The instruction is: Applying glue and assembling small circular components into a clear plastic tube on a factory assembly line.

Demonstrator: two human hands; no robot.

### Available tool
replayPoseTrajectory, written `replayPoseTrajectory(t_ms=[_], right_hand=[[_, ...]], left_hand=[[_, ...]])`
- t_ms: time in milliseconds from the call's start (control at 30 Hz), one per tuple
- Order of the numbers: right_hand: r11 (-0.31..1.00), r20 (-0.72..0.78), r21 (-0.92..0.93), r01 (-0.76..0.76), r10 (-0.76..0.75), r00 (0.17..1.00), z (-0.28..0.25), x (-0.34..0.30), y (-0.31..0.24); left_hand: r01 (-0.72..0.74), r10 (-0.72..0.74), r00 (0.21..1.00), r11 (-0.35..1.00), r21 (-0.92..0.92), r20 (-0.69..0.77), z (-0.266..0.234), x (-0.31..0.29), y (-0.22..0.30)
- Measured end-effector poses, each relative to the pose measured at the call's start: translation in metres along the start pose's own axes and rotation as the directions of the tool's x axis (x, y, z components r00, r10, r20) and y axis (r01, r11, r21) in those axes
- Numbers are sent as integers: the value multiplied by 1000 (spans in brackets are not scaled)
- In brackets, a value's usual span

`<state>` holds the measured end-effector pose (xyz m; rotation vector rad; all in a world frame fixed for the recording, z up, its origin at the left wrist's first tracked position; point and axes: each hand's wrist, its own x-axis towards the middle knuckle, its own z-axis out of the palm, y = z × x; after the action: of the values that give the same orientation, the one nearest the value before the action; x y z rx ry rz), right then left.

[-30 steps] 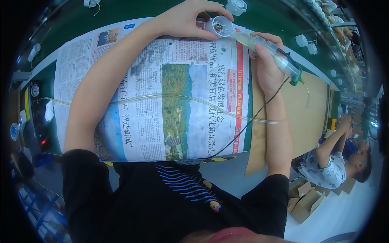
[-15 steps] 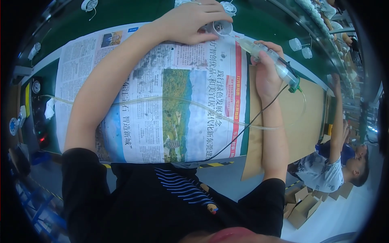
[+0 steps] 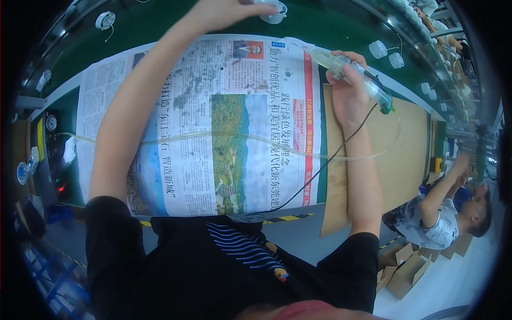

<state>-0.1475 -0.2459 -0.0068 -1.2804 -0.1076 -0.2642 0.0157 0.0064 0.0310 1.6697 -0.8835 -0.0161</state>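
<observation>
At the top edge of the view my left hand (image 3: 226, 12) is closed on a small white round part (image 3: 262, 8); some of its fingers are cut off by the frame. Another white round part (image 3: 274, 18) sits on the green surface just beside it. Wrapped in my right hand (image 3: 349, 80) is a clear dispensing syringe (image 3: 377, 95) with a green cap. Its tip points up and left, over the newspaper's upper right corner. From the cap end run a clear air tube (image 3: 234, 133) and a thin black cable (image 3: 333, 154).
Newspaper sheets (image 3: 181, 144) with dark smudges cover the table, beside brown cardboard (image 3: 394, 149). More white round parts lie on the green surface (image 3: 176, 17), at left (image 3: 105, 21) and right (image 3: 378, 49). A dispenser box (image 3: 50, 154) with a gauge stands left. A co-worker (image 3: 437, 218) sits right.
My left hand has moved up and away from the syringe tip, taking the cup-shaped white part off the newspaper's edge. The right hand stays nearly in place, still gripping the syringe.
</observation>
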Motion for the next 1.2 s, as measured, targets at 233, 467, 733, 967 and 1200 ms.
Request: replayPoseTrajectory(t_ms=[233,467,733,967,1200], right_hand=[[999,3,38,17,-17,1000,-1,-2,-1],[995,45,-94,32,-28,999,-2,0,1],[989,-4,-144,40,-41,999,2,2,5],[985,17,-167,45,-43,999,3,2,6],[987,25,-154,55,-51,998,1,3,7]], left_hand=[[-285,223,921,944,164,319,48,-21,-31],[-404,400,859,913,-57,321,34,-17,-27],[-235,241,893,970,-63,381,35,-16,-21],[-403,395,852,914,-51,344,34,-19,-20],[-240,261,891,965,-101,372,35,-17,-22]])
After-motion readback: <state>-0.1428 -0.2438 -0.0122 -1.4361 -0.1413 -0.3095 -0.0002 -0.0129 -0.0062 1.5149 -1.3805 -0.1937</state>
